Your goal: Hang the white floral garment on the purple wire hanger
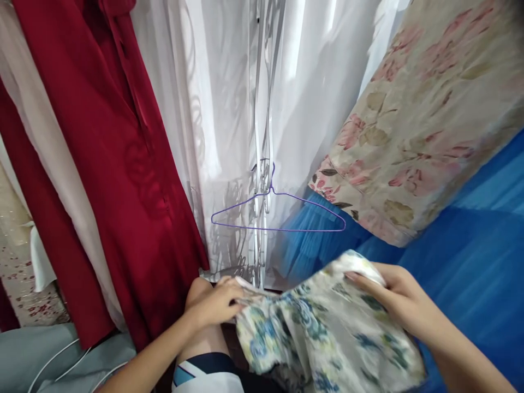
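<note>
Stretched between my two hands is a pale garment (pixel 327 327) printed with blue and yellow-green flowers. My left hand (pixel 221 300) is closed on its left edge, where a thin pale strip runs along the top. Gripping the upper right corner, my right hand (pixel 388 289) has its thumb on top of the cloth and its other fingers behind it. Above the garment a purple wire hanger (pixel 278 229) hangs with nothing on it, its hook at a white metal stand (pixel 262 136). The lower part of the garment runs out of view.
A dark red dress (pixel 106 136) hangs at the left, beside pale fabrics. At the right hang a cream cloth with pink flowers (pixel 409 131) and a blue tulle garment (pixel 483 262). White curtains (pixel 319 82) hang behind. Grey fabric with a white cable (pixel 57 360) lies lower left.
</note>
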Demonstrator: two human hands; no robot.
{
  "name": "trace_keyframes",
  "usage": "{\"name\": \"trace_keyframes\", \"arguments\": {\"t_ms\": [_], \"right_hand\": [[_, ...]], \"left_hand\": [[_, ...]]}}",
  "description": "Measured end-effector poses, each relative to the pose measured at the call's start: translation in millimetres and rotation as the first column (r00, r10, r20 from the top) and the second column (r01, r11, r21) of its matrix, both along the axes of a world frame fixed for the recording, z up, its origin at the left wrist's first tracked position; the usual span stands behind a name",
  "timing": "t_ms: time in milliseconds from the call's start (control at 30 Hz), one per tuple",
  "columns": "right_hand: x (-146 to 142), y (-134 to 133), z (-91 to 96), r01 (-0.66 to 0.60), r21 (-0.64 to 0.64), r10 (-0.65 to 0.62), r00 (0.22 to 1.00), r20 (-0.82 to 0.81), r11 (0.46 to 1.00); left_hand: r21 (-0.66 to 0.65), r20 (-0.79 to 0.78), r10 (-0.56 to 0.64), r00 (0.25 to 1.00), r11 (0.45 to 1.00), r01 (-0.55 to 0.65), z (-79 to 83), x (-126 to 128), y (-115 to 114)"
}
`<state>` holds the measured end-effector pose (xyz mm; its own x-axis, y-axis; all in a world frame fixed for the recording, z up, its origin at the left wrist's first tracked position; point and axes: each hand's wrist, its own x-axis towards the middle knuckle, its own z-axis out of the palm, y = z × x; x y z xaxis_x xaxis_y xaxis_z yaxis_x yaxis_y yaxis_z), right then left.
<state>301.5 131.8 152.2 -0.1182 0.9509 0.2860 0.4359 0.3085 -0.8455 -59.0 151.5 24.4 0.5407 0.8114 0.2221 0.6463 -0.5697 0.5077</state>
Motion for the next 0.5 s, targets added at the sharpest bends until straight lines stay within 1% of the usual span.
{"name": "trace_keyframes", "arguments": {"t_ms": [33, 100, 133, 167, 233, 300, 333, 400, 433, 500], "right_hand": [[-7, 14, 0.0, -0.019, 0.029, 0.018, 0.999, 0.033, 0.999], [-26, 47, -1.5, -0.033, 0.084, 0.033, 0.999, 0.001, 0.996], [-37, 64, -3.3, -0.009, 0.144, 0.015, 0.999, -0.038, 0.99], [-48, 81, -5.7, 0.003, 0.188, 0.005, 0.999, -0.042, 0.982], [-67, 109, -11.6, 0.009, 0.227, -0.026, 0.997, 0.072, 0.974], [-79, 128, -18.2, 0.012, 0.234, -0.071, 0.967, 0.244, 0.972], [-83, 132, -21.5, 0.025, 0.243, -0.102, 0.945, 0.31, 0.97], [-88, 132, -27.6, 0.054, 0.272, -0.159, 0.911, 0.38, 0.961], [-89, 128, -30.0, 0.062, 0.282, -0.175, 0.902, 0.396, 0.957], [-93, 115, -32.6, 0.045, 0.273, -0.161, 0.894, 0.418, 0.961]], "left_hand": [[0.054, -0.006, 0.055, 0.998, 0.997, -0.055, 9.0, -17, 6], [0.12, 0.004, 0.163, 0.987, 0.979, -0.163, 29.2, -49, 23], [0.129, 0.02, 0.216, 0.976, 0.968, -0.217, 38.6, -62, 35], [0.126, 0.042, 0.261, 0.964, 0.956, -0.265, 47.0, -75, 47], [0.11, 0.118, 0.334, 0.935, 0.932, -0.346, 60.4, -95, 72], [0.103, 0.201, 0.362, 0.91, 0.916, -0.388, 71.8, -108, 90], [0.112, 0.225, 0.36, 0.905, 0.913, -0.391, 77.8, -111, 94], [0.179, 0.234, 0.334, 0.913, 0.908, -0.378, 91.9, -111, 93], [0.239, 0.226, 0.317, 0.921, 0.899, -0.367, 100.2, -107, 88], [0.386, 0.206, 0.276, 0.939, 0.859, -0.337, 118.9, -93, 76]]}}
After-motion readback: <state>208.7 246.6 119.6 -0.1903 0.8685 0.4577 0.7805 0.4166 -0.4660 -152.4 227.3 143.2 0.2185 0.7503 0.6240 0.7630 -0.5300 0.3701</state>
